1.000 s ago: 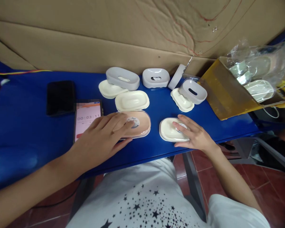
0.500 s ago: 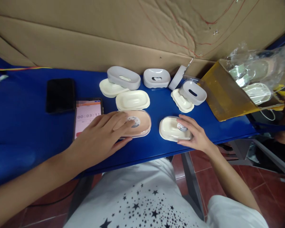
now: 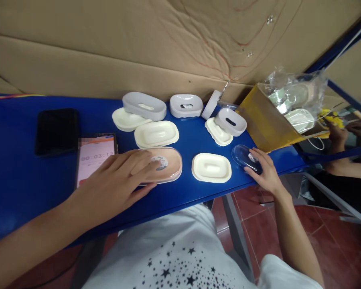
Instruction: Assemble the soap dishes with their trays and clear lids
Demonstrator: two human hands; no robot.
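Note:
My left hand (image 3: 123, 172) lies over a pink soap dish (image 3: 173, 164) with a clear lid and a round sticker, fingers on top and thumb along its near edge. To the right, my right hand (image 3: 266, 170) grips a clear oval lid (image 3: 240, 154) with a round sticker, low over the table; whether the lid touches it I cannot tell. Between my hands a cream tray (image 3: 212, 167) sits uncovered. Behind the pink dish are another cream tray (image 3: 157, 133) and a grey soap dish base (image 3: 144, 106) leaning on a further cream tray (image 3: 126, 120).
More grey bases (image 3: 186, 106) stand along the cardboard wall (image 3: 93, 60). A phone (image 3: 96, 160) running a timer and a dark flat object (image 3: 57, 130) lie left. At right is a cardboard box (image 3: 264, 120) with bagged parts. Another person's hands (image 3: 338, 134) are beyond it.
My right hand has lifted the clear lid off the cream tray and moved it right. The left hand stays on the pink soap dish. The view has shifted somewhat.

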